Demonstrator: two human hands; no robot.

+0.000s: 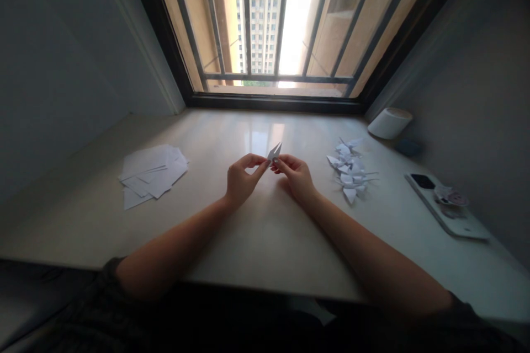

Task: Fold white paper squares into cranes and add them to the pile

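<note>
Between my two hands, over the middle of the white ledge, is a small folded piece of white paper (274, 151) with two narrow points rising up and to the right. My left hand (245, 177) pinches its lower left side between thumb and fingers. From the other side, my right hand (296, 175) pinches the lower right part, its thumb close to the left one. The bottom of the folded paper is hidden by the fingertips. To the right lies a cluster of folded paper cranes (351, 168). A loose pile of white paper sheets (151, 171) lies to the left.
A white cup-like object (390, 123) stands at the back right by the wall, with a small dark item (408, 147) beside it. A phone (447, 207) with a ring-like grip lies at the right. Behind the ledge (244, 248) is a barred window (273, 103).
</note>
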